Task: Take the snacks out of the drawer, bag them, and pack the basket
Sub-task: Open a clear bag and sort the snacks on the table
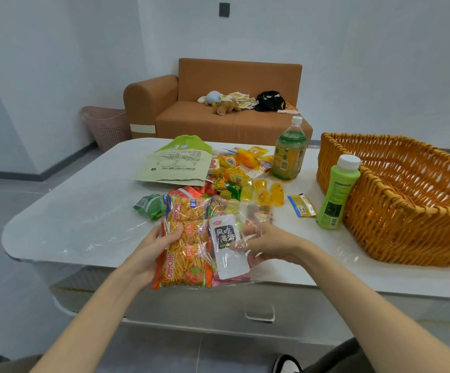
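Observation:
A clear plastic bag (256, 214) is held over the table's near edge between both hands. My left hand (153, 249) grips its left side around orange stick-snack packets (188, 238). My right hand (269, 246) holds the right side, fingers behind the plastic next to a white seaweed packet (227, 246). Loose snacks lie beyond: yellow jelly cups (264, 193), orange-yellow packets (234, 164), a green packet (149, 205), a blue-yellow sachet (301, 205). The wicker basket (396, 224) stands at the right with nothing visible inside. The drawer (258, 312) below the tabletop is shut.
A green drink bottle (335, 195) leans against the basket's left wall. A tea bottle (288, 154) stands behind the snacks. A large flat green-beige pouch (178, 165) lies at the back left. Beyond the white table (70, 224) are a brown sofa (213, 114) and a pink bin (105, 127).

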A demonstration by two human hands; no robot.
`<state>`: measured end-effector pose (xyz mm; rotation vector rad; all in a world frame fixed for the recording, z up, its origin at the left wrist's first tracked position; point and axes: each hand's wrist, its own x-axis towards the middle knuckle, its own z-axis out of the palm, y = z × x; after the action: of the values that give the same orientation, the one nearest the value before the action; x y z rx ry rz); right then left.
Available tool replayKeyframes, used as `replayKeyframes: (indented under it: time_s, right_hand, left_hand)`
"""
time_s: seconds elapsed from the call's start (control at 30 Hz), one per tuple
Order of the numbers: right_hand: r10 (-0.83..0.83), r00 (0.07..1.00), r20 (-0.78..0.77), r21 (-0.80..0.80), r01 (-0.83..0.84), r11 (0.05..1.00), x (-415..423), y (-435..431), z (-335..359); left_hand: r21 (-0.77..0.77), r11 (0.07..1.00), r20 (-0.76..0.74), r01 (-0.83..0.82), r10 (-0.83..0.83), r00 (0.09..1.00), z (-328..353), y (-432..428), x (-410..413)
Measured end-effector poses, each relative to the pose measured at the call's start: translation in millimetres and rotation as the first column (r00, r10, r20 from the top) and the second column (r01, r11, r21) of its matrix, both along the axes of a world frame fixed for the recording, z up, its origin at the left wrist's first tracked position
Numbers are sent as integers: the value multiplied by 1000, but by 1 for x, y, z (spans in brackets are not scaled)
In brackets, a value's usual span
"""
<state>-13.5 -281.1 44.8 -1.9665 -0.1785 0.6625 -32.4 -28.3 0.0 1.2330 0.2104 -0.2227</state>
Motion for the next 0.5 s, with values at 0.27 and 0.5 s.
replayKeyframes:
  time_s: [0.27, 0.5]
  right_hand:
    - [-59, 967, 249, -153, 100, 983, 2, 5, 1]
    - [-241, 949, 205, -96, 265, 960, 8, 4, 1]
  left_hand:
    - [-16, 999, -12, -33, 33, 999, 2, 4, -3]
    - [76, 995, -78, -62, 68, 995, 1, 18, -6]
